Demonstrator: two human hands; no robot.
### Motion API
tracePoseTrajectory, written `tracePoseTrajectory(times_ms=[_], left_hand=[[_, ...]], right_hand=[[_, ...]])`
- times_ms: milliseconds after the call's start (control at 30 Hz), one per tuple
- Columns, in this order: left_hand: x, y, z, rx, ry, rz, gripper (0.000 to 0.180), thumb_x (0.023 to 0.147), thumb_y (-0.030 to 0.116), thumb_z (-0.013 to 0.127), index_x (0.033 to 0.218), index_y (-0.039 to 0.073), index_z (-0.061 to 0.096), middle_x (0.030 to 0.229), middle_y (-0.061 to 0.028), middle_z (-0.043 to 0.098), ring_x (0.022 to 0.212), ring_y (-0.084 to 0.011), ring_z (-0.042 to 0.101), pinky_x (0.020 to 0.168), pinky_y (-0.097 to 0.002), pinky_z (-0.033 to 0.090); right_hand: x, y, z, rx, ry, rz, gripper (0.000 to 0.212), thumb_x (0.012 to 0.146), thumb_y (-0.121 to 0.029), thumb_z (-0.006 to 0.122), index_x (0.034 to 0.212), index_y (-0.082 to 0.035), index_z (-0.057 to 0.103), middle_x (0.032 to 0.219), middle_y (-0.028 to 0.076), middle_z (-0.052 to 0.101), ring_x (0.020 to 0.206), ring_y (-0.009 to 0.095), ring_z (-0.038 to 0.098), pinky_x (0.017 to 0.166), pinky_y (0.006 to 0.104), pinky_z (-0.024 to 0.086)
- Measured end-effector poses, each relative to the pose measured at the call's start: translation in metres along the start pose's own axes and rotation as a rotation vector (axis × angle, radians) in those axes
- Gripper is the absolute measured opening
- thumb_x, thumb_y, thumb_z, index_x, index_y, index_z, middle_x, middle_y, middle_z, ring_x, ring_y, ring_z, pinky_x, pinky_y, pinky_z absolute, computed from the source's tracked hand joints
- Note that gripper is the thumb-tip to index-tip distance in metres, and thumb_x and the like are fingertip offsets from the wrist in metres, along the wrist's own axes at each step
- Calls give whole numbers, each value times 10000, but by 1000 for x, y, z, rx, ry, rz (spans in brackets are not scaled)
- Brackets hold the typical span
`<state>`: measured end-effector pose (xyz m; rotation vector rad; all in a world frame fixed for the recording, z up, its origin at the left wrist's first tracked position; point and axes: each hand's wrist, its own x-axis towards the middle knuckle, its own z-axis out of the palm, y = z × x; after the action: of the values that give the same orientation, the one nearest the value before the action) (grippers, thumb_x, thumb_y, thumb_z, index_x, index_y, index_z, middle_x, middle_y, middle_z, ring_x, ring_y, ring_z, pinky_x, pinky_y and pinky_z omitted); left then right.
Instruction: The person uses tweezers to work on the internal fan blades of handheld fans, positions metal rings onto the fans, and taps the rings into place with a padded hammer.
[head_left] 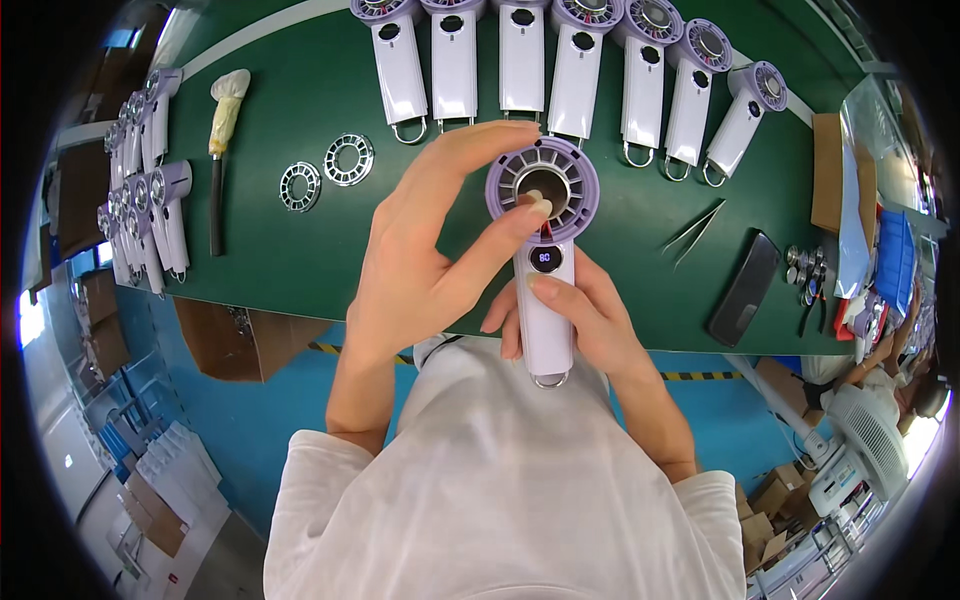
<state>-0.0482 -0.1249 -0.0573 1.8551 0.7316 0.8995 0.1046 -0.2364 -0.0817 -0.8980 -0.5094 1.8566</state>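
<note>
L hand (425, 250) fingers (535, 205) pinch into the round purple head of a handheld fan (545, 260); R hand (580, 315) grips its white handle, held above the green counter (300, 240) edge. More fans (560, 70) lined up behind, tweezers (695, 230) & phone (745, 288) to the R.

The handheld fan (545, 250) is smooth, glossy plastic, white in the handle and lilac around the head (its small display is dark and shiny). The desk (300, 250) carries a matt green mat. Two grille rings (325, 172) look like bright, silvery metal, as do the thin tweezers (695, 230). The black phone (745, 288) is glossy. The brown boxes (240, 340) are dull cardboard.
</note>
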Motion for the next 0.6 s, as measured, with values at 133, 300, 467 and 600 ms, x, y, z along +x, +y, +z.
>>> tracePoseTrajectory(times_ms=[133,300,467,600], left_hand=[[1,-4,0,12,-4,-19,408,869,18,653,1267,-42,580,1282,-155,634,1156,-245,614,1032,-369,451],[2,-7,6,-12,22,5,427,813,13,740,1221,-4,612,1237,-159,648,1113,-298,640,964,-364,493],[-4,-10,3,-11,-11,-55,473,806,-23,715,1259,-29,578,1304,-172,616,1178,-290,608,1002,-371,470],[-4,-11,6,-13,-14,-70,461,830,-9,698,1273,-34,572,1311,-170,613,1182,-278,605,1004,-364,465]], right_hand=[[1,-1,-3,-17,25,12,381,1021,-180,481,1334,23,398,936,187,685,665,209,689,596,316,549],[0,2,-7,72,29,46,401,1028,-175,489,1385,-34,372,947,176,683,667,198,690,610,311,569],[3,4,-8,15,6,73,417,1030,-191,477,1395,-38,349,941,186,678,676,222,690,608,329,560],[2,6,-12,2,17,71,430,1025,-198,490,1402,-42,352,945,180,681,670,217,688,606,330,561]])
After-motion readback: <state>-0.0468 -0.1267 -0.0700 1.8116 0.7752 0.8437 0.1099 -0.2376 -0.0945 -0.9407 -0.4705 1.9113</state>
